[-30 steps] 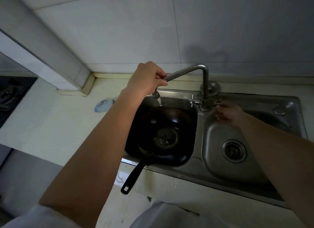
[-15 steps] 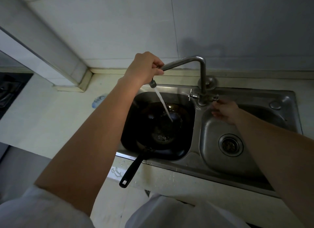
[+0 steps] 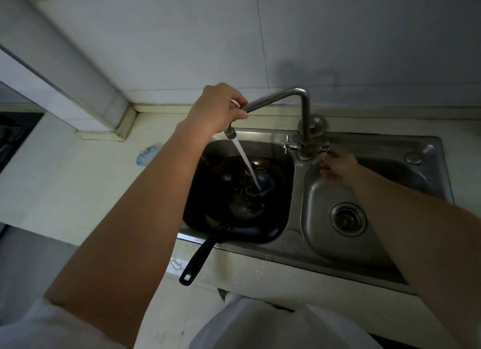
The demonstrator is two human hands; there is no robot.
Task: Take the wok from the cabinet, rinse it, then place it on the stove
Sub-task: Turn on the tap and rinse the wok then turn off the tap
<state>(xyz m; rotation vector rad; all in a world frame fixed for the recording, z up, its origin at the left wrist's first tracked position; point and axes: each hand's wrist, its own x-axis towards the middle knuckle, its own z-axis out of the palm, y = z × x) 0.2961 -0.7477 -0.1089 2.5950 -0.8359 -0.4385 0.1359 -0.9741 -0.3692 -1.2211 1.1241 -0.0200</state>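
A black wok (image 3: 242,192) lies in the left basin of the steel sink (image 3: 291,247), its long black handle (image 3: 199,257) sticking out over the counter's front edge. Water pours from the tap's spout (image 3: 276,99) into the wok. My left hand (image 3: 217,106) grips the spout near its outlet, above the wok. My right hand (image 3: 338,168) is at the tap's right valve handle (image 3: 325,148), fingers curled by it; whether they pinch it is unclear.
The right basin (image 3: 320,200) with its round drain (image 3: 347,218) holds nothing else. A small blue and white object (image 3: 147,155) lies on the pale counter left of the sink. The dark stove (image 3: 13,138) shows at the far left edge.
Water has started flowing from the spout into the wok and now runs as a full stream. Both hands keep their places on the tap.
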